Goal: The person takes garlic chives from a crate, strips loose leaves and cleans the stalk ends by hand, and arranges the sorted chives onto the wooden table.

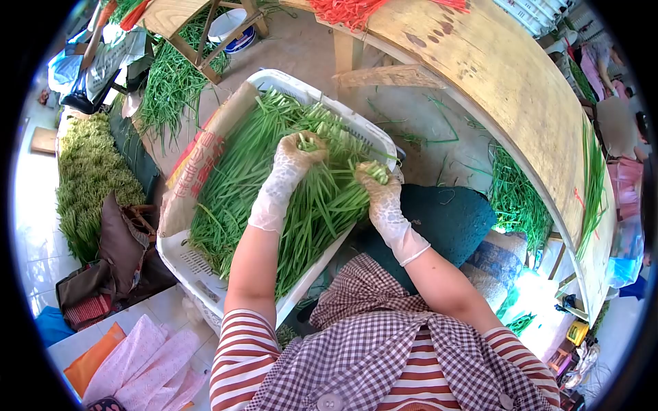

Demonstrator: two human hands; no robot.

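A white plastic crate point(179, 257) in front of me is heaped with long green garlic chives point(236, 168), their pale cut ends toward the far right side. My left hand point(301, 152), in a thin pale glove, is closed around some chive stems over the middle of the heap. Near the crate's right rim, my right hand point(378, 179), gloved the same way, grips a bunch of chives by the cut ends. Its leaves trail left across the heap. A brown paper sack with red print point(199, 161) lines the crate's left side.
A curved wooden table point(493, 61) arcs from the top to the right, with red ties point(349, 10) and a chive bundle point(592, 192) on it. More greens point(175, 85) lie on the floor. Bundled chives point(92, 181) stand at left. A dark green seat point(445, 216) is at right.
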